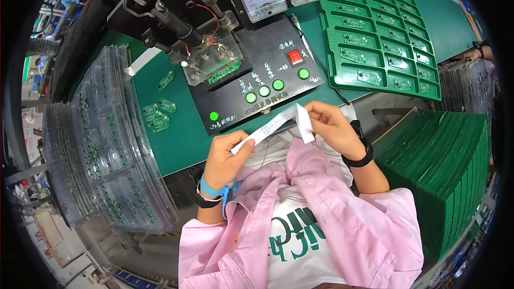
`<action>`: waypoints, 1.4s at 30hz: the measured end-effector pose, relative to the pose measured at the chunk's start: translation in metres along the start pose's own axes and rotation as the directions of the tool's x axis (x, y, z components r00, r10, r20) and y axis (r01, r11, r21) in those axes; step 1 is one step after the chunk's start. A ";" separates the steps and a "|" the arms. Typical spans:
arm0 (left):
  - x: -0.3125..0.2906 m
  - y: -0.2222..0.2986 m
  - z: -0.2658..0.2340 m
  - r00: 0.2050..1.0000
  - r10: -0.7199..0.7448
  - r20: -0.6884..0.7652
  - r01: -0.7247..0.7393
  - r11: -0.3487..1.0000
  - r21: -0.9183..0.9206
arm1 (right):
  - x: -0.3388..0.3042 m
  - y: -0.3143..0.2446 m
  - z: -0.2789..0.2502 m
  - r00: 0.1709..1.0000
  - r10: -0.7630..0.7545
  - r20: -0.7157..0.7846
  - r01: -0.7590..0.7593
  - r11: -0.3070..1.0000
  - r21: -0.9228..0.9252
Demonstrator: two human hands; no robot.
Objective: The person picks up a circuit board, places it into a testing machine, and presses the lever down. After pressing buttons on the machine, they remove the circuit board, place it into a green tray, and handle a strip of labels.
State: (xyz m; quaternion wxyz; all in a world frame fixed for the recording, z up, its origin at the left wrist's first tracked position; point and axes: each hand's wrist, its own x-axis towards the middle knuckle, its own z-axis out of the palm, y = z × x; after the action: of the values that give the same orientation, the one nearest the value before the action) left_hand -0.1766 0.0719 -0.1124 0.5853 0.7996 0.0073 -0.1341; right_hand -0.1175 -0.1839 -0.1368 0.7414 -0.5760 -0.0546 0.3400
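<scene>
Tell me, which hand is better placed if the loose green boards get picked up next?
Probably the left hand: it is nearer the loose boards, while the right hand is farther across. Both hold the paper strip, though.

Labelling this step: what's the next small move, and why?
Probably ease the right hand outward to straighten the white strip: the left hand pinches one end, and the strip bends sharply near the right hand.

Downward fisheye view, head-worn
</scene>
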 end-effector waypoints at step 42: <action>-0.011 -0.023 -0.050 0.901 -0.374 -0.219 0.405 0.906 0.123 | 0.009 0.010 -0.011 0.553 -0.752 -0.359 -0.056 0.396 -0.917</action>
State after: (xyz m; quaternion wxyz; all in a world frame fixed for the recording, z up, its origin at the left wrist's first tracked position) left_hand -0.1809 0.1276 -0.1171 0.4748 0.8367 0.2124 -0.1717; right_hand -0.1102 -0.1868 -0.1523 0.3589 -0.9126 -0.0431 -0.1912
